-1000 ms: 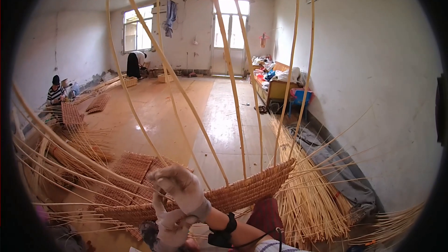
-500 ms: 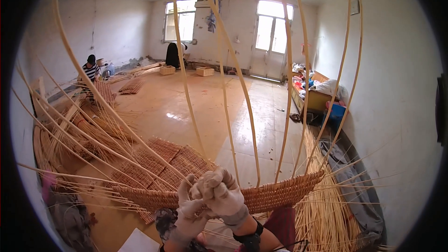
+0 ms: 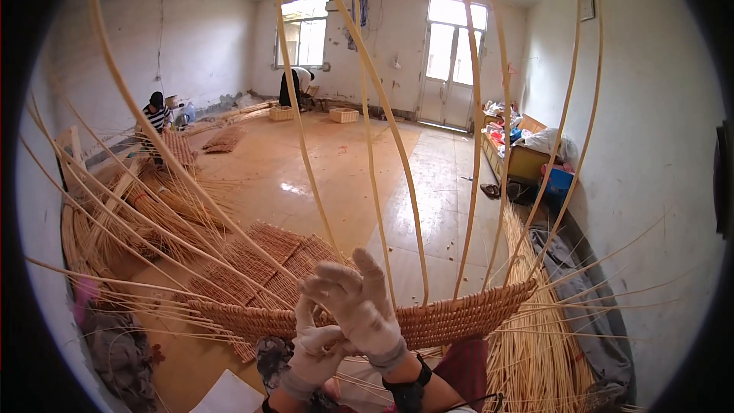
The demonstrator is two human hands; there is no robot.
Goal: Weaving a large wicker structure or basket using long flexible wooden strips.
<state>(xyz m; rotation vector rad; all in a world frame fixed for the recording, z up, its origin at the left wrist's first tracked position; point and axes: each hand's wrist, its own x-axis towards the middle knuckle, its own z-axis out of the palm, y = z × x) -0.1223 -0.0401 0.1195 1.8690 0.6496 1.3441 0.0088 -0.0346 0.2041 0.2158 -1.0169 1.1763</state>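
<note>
A curved band of woven wicker (image 3: pixel 459 321) stretches across in front of me, with long pale wicker rods (image 3: pixel 409 199) rising from its upper edge. Both my hands wear whitish gloves and are at the middle of the band, on its near side. My left hand (image 3: pixel 315 352) is closed, thumb and fingers bent together; what they hold, if anything, is hidden. Just right of it and touching it, my right hand (image 3: pixel 359 306) has its fingers lifted and apart, with nothing seen in them. A dark band circles my right wrist.
Flat woven panels (image 3: pixel 252 260) lie on the floor beyond the band. Bundled rods (image 3: pixel 535 336) lie to the right beside grey cloth (image 3: pixel 581 298); more rods (image 3: pixel 115 222) are heaped left. Two people (image 3: pixel 155 118) work farther back, near light baskets (image 3: pixel 343 115). A blue bin (image 3: pixel 558 182) stands right.
My right hand has uncurled from a closed clasp, its fingers now raised and apart. My left hand stays nearly in place, still closed. The view has shifted slightly.
</note>
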